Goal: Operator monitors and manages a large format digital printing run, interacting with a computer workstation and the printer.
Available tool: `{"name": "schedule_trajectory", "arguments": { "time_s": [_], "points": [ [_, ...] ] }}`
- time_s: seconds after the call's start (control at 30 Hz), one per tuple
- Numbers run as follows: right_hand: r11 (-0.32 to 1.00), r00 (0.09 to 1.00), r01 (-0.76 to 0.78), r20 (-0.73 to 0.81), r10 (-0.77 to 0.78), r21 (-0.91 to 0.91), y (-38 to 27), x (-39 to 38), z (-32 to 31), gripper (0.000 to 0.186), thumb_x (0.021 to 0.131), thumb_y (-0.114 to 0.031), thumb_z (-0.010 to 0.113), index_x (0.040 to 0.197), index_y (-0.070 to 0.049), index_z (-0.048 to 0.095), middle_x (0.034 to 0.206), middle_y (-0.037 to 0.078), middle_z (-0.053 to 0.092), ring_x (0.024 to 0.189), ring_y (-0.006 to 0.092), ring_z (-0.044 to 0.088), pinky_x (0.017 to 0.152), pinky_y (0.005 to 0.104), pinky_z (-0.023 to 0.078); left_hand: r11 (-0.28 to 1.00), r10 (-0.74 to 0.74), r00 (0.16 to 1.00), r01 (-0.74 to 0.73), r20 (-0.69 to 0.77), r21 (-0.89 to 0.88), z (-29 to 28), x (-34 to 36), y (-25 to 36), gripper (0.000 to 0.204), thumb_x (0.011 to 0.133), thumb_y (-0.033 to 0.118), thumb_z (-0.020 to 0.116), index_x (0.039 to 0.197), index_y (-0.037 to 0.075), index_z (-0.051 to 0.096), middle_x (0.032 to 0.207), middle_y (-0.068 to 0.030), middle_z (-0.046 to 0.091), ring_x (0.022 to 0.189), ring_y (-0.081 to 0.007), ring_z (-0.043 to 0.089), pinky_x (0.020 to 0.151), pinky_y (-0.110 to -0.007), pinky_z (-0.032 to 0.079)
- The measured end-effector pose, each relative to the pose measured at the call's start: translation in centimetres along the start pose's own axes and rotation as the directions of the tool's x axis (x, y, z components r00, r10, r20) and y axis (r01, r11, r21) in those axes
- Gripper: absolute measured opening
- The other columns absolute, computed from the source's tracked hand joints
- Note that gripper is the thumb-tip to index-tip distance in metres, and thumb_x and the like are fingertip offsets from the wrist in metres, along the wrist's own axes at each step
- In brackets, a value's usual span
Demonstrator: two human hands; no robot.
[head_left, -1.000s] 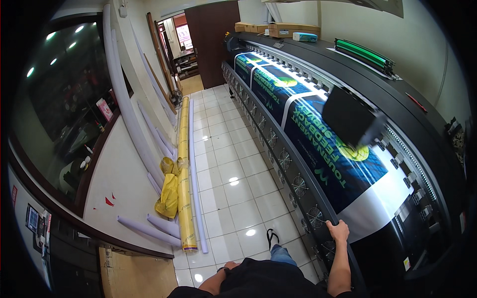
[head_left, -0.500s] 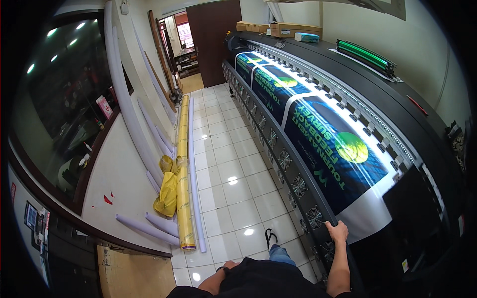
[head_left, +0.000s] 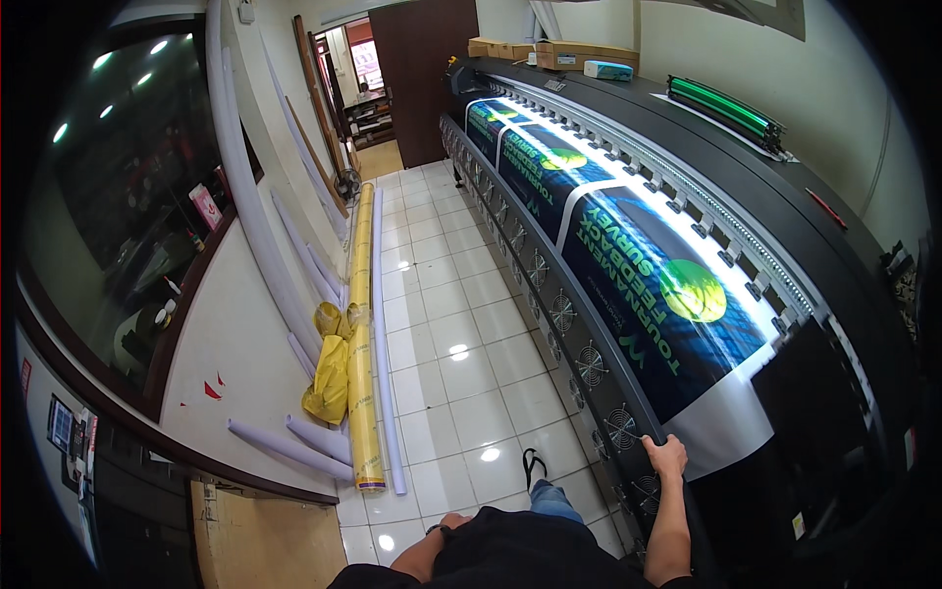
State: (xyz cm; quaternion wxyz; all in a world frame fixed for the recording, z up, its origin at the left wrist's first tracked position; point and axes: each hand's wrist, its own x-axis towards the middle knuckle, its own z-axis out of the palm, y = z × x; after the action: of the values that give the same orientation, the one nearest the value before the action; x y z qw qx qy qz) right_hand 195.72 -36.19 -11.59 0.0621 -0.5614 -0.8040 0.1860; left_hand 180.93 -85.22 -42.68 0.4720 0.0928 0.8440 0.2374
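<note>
My right hand (head_left: 668, 458) rests over the edge of the dark fan rail (head_left: 601, 393) along the front of a large-format printer (head_left: 785, 182), its fingers curled round it. Beside that hand, a glossy printed sheet (head_left: 643, 324) in dark blue with green lettering and yellow-green circles lies over the printer's sloping front. Its blank white end (head_left: 726, 422) is just beyond my right hand. Low in the picture, my left hand (head_left: 451, 522) is close to my body; the black shirt covers much of it and its fingers cannot be made out.
A yellow roll (head_left: 362, 393) and thin white tubes (head_left: 389, 393) lie along the left of the tiled floor (head_left: 461, 304). Yellow wrapping (head_left: 327, 383) bunches against the roll. Boxes (head_left: 589, 55) and a green-lit device (head_left: 721, 108) sit on the printer. A brown door (head_left: 412, 83) stands at the far end.
The view has shifted very slightly. My right hand stays on the fan rail, and the printed sheet looks the same.
</note>
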Motion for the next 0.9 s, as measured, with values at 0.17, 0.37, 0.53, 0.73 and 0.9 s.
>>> {"name": "schedule_trajectory", "arguments": {
  "time_s": [0.17, 0.37, 0.53, 0.73, 0.9],
  "points": [
    [0.999, 0.999, 0.029, 0.032, -0.03, 0.031, -1.7, -0.6, -0.6, 0.065, 0.071, -0.054, 0.066, 0.101, 0.004, 0.065, 0.103, 0.026, 0.066, 0.1, 0.0406, 0.063, 0.089, 0.0456, 0.048, 0.974, 0.164, 0.986, -0.161, -0.005, 0.157, 0.7, 1.7, -3.7, 0.062, 0.084, 0.058, 0.052, 0.099, 0.0, 0.071, 0.106, -0.0232, 0.067, 0.107, -0.0365, 0.061, 0.093, -0.039, 0.046],
    [0.999, 0.997, 0.03, -0.071, -0.028, 0.039, -1.3, -1.3, -0.4, 0.059, 0.071, -0.05, 0.068, 0.095, 0.004, 0.064, 0.1, 0.027, 0.066, 0.097, 0.0419, 0.063, 0.087, 0.0461, 0.049, 0.999, -0.035, 0.999, 0.035, 0.01, 0.021, 0.2, -0.4, 0.2, 0.061, 0.084, 0.056, 0.052, 0.099, 0.0, 0.071, 0.106, -0.0231, 0.067, 0.107, -0.0365, 0.061, 0.092, -0.039, 0.047],
    [0.999, 0.996, 0.023, -0.088, -0.019, 0.035, -0.8, -1.2, -0.4, 0.057, 0.071, -0.049, 0.068, 0.091, 0.004, 0.063, 0.098, 0.028, 0.066, 0.096, 0.0424, 0.063, 0.085, 0.0465, 0.05, 0.994, -0.101, 0.995, 0.1, -0.02, -0.033, 0.5, -0.9, 0.5, 0.06, 0.084, 0.055, 0.053, 0.097, -0.001, 0.071, 0.105, -0.0229, 0.067, 0.106, -0.0354, 0.062, 0.091, -0.039, 0.047],
    [0.998, 0.999, 0.039, -0.037, -0.037, 0.053, -1.1, -0.8, -0.6, 0.059, 0.071, -0.051, 0.068, 0.092, 0.004, 0.064, 0.096, 0.027, 0.067, 0.096, 0.0421, 0.064, 0.086, 0.0465, 0.05, 0.993, 0.041, 0.999, -0.04, 0.001, 0.109, 1.0, 0.9, -1.7, 0.06, 0.083, 0.055, 0.052, 0.098, 0.0, 0.071, 0.106, -0.0228, 0.067, 0.105, -0.0354, 0.062, 0.092, -0.039, 0.047],
    [0.999, 0.999, 0.034, -0.015, -0.033, 0.024, -0.5, -0.2, -0.1, 0.065, 0.07, -0.054, 0.066, 0.098, 0.005, 0.066, 0.098, 0.027, 0.067, 0.097, 0.0412, 0.064, 0.087, 0.046, 0.05, 0.997, -0.059, 0.998, 0.059, 0.007, 0.045, 0.4, 0.4, -0.6, 0.06, 0.082, 0.055, 0.052, 0.099, 0.001, 0.071, 0.106, -0.0227, 0.067, 0.105, -0.0356, 0.062, 0.092, -0.039, 0.047]
  ]
}}
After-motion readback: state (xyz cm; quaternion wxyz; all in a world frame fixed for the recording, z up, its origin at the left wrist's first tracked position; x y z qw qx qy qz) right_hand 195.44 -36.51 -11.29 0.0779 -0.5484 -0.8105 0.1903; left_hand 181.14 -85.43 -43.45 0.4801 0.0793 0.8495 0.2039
